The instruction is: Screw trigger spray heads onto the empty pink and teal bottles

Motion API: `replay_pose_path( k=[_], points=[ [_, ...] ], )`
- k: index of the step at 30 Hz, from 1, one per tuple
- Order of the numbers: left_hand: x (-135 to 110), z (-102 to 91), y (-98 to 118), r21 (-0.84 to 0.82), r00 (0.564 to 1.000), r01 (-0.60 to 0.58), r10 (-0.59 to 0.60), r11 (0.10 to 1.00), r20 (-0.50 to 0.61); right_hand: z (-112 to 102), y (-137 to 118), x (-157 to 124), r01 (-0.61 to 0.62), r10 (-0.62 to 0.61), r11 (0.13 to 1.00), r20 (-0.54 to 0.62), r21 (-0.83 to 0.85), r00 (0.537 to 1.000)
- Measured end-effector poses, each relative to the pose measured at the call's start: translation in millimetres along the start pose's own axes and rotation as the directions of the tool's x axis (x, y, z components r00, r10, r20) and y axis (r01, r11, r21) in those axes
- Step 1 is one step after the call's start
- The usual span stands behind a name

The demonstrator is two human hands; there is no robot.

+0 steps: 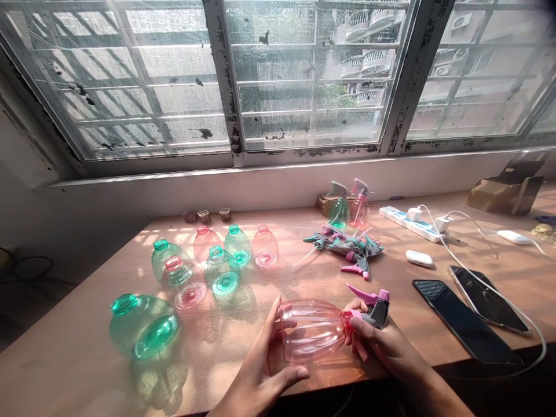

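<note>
A clear pink plastic bottle (310,331) lies on its side near the front edge of the wooden table (87,347). My left hand (260,370) cups its base, fingers spread around it. My right hand (377,341) is closed around the bottle's neck, where a pink and grey spray trigger head (373,304) sits. Several capless green and pink bottles (217,260) stand to the left, with a larger-looking green one (143,327) nearest. A pile of loose trigger heads (347,246) lies in the middle. Two assembled spray bottles (350,205) stand behind the pile.
Two dark phones (467,315) lie at the right with a white cable running to a power strip (412,223). A white earbud case (419,258) and a cardboard box (506,188) are further right. Small brown pots (204,216) sit under the window.
</note>
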State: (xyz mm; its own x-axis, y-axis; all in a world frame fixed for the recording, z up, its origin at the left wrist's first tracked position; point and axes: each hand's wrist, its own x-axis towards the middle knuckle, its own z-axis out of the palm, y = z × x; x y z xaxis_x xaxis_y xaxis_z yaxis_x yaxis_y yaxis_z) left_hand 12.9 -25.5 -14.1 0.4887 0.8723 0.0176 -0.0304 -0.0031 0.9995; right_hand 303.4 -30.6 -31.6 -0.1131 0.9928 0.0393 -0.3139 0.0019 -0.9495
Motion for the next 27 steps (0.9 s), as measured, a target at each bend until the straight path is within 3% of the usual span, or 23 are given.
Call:
replay_pose_path(
  k=[5,11,21,27],
  points=[
    [2.9,0.3,3.5,-0.023,0.999,0.040,-0.040,0.999,0.002,-2.0,2.9,0.8,-0.011,0.011,1.000,0.002,0.001,1.000],
    [3.3,0.6,4.9,0.048,1.000,-0.017,0.017,0.999,0.011,-4.2,4.8,0.6,-0.003,0.003,1.000,0.016,0.005,1.000],
    [0.1,-0.6,7.3,0.091,0.998,0.058,-0.059,0.994,0.012,-3.7,6.2,3.7,0.017,-0.017,1.000,0.015,0.004,1.000],
    [-0.2,-0.9,2.9,0.032,0.999,0.019,-0.020,0.999,0.028,-4.0,5.0,2.1,0.014,-0.014,1.000,0.008,0.004,1.000]
  ],
)
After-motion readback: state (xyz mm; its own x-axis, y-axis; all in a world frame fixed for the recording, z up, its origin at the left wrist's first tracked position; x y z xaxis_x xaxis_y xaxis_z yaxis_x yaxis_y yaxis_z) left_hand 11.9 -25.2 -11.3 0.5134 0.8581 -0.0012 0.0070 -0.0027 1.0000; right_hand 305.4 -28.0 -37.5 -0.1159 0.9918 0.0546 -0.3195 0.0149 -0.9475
